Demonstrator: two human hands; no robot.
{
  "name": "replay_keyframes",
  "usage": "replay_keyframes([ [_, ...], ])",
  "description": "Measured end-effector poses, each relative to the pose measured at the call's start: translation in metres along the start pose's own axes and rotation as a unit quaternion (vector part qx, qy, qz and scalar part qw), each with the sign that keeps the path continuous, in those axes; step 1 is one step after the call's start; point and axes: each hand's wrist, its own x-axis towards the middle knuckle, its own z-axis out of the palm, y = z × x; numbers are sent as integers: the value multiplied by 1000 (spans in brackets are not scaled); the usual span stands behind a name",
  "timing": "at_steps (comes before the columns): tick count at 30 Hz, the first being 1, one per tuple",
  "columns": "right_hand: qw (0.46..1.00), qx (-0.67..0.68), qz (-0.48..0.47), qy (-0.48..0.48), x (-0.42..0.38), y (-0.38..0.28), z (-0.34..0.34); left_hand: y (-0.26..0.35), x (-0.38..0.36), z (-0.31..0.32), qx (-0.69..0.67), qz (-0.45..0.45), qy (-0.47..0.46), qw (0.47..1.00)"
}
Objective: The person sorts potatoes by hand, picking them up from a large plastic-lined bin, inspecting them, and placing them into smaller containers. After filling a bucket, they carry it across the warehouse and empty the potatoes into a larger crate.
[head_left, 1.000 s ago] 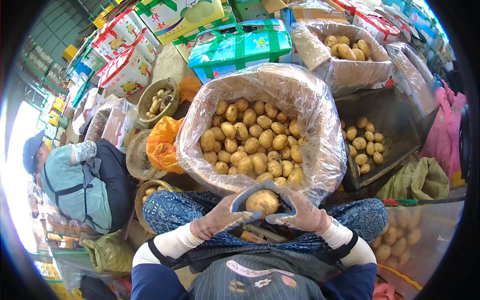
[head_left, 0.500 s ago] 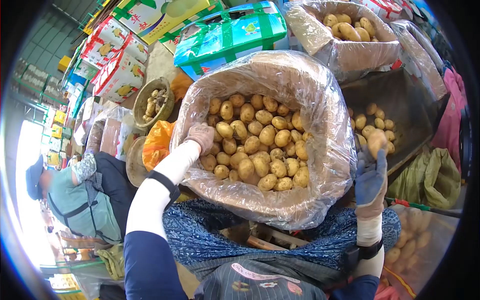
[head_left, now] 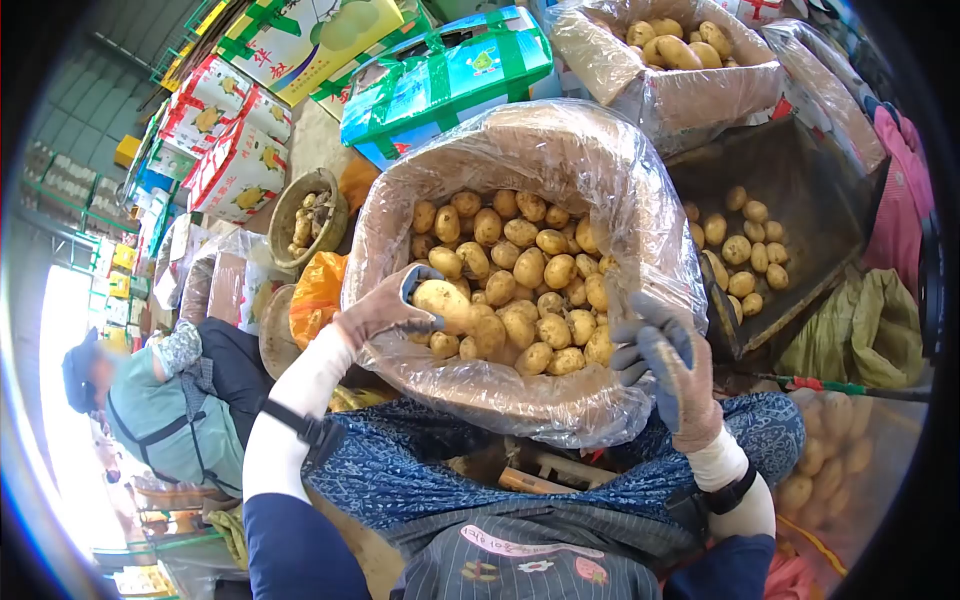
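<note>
A large plastic-lined cardboard box (head_left: 655, 240) stands in front of me with many potatoes (head_left: 530, 267) inside. Over its left side, my left hand (head_left: 378, 312), in a glove, is closed around a potato (head_left: 440, 302) lifted above the others. At the right rim hangs my right hand (head_left: 672, 362), in a blue-grey coated glove. Its fingers are apart and bent a little, and no potato shows in them. To the right, a dark tray (head_left: 825, 225) holds several smaller potatoes (head_left: 752, 252).
Behind stand a lined box (head_left: 690, 95) of potatoes and a blue-green carton (head_left: 450, 85). A round basket (head_left: 332, 235) and an orange bag (head_left: 318, 300) lie left. Another person (head_left: 175, 400) sits at the far left. A green sack (head_left: 858, 330) is at right.
My left hand now holds a potato raised from the pile. My right hand has come left from the tray to the box rim, and the potato it held is gone from its fingers.
</note>
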Motion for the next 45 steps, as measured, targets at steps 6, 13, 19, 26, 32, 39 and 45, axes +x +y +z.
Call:
replay_keyframes([
  [6,991,-11,57,-120,-7,15,18,114,-50,9,-426,-43,18,903],
  [13,943,-39,232,-236,-16,26,22,148,-63,49,-403,50,80,910],
  [19,929,25,218,-299,-23,18,18,173,-63,53,-151,161,46,974],
  [26,961,-128,-158,-189,-27,39,19,167,-64,77,-301,94,74,946],
  [32,942,-181,-180,-219,-26,35,19,166,-67,79,-192,121,113,967],
  [39,886,-379,-207,-169,-38,33,30,181,-78,94,-68,179,145,971],
  [45,852,-418,-284,-136,-47,60,29,178,-101,108,-58,120,136,982],
])
